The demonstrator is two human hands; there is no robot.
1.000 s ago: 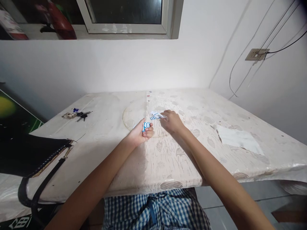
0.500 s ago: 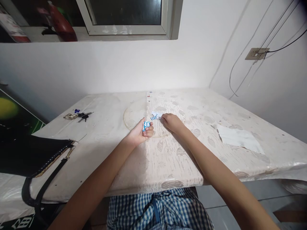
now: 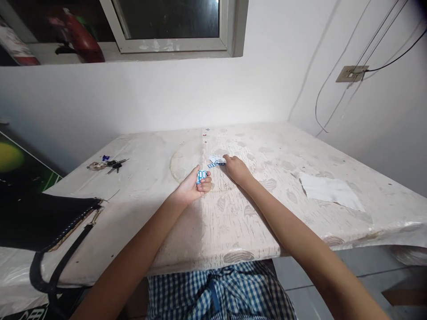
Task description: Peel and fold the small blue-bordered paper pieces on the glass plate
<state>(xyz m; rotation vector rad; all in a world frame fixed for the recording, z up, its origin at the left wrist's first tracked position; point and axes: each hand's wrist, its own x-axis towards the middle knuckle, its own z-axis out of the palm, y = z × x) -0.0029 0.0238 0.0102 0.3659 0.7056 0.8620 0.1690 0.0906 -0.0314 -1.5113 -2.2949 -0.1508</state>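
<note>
Blue-and-white flat paper-like pieces [image 3: 215,161] lie on pale patterned plastic-covered table [image 3: 187,238], just left of our right hand [image 3: 237,170], nearer hand. Spread's long axis runs roughly left-right, toward right fingertips; whether these pinch anything, we cannot tell. Our left hand [image 3: 192,186], closer to us, holds small blue-and-white rectangular piece [image 3: 201,176], fingers curled.

Gingham bottoms [image 3: 250,286] in small blue and white checks, rumpled into soft folds; a plain blue tie [image 3: 215,298] down the front; left forearm [image 3: 140,242] and right forearm [image 3: 290,229] bare; left hand [image 3: 194,183] and right hand [image 3: 237,170] bare too.
</note>
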